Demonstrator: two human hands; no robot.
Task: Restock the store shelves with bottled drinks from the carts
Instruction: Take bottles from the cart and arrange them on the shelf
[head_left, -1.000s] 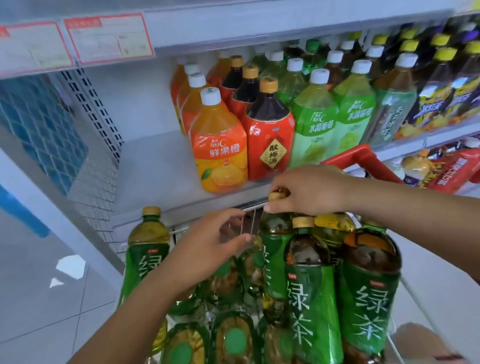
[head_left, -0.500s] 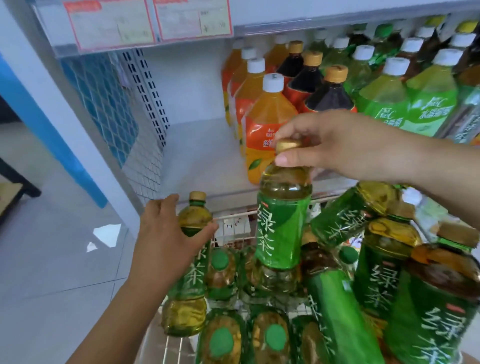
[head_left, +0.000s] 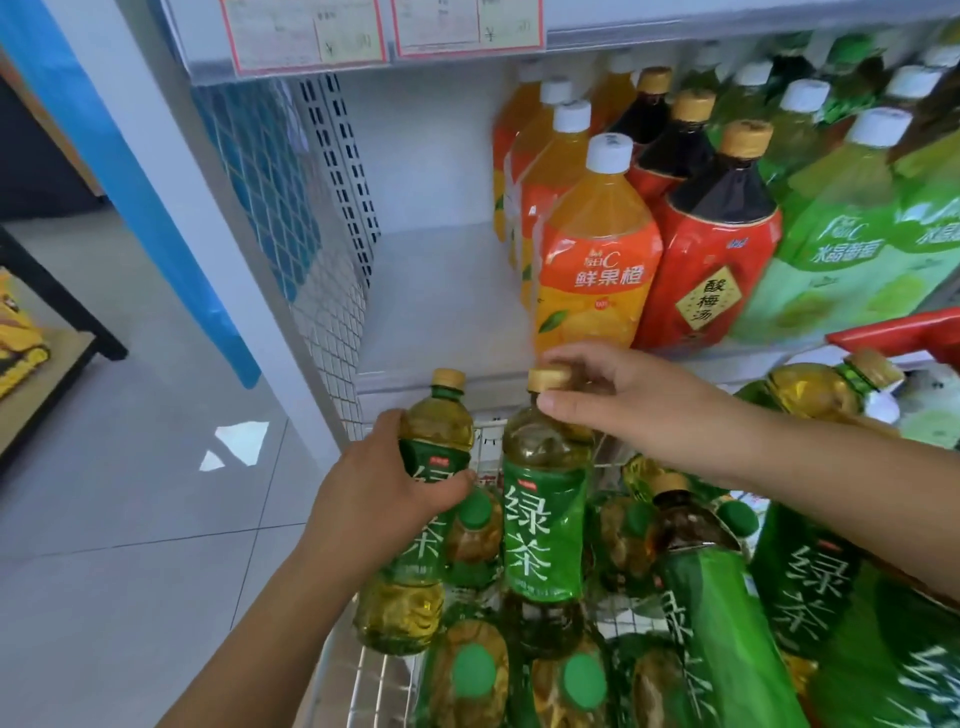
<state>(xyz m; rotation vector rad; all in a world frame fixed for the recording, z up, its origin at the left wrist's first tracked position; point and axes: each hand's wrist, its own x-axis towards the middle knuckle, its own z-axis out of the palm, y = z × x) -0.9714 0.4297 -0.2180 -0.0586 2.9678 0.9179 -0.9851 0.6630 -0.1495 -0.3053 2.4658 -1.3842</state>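
Hands on 绿茶 bottles (head_left: 543, 519) at the cart (head_left: 374, 675)
Left hand (head_left: 384, 488) wraps one bottle (head_left: 436, 436); right hand (head_left: 639, 410) pinches another's cap (head_left: 545, 379); shelf (head_left: 441, 291) open at left end.

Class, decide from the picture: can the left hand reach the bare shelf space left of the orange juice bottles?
Probably yes. The left hand grips a green tea bottle just below the shelf, and nothing stands between it and that bare stretch beside the orange juice bottles.

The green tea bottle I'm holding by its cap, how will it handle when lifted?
The green tea bottle looks full, so probably heavy for the right hand pinching its cap. Hanging that way, it may swing. Its glossy label could be slippery.
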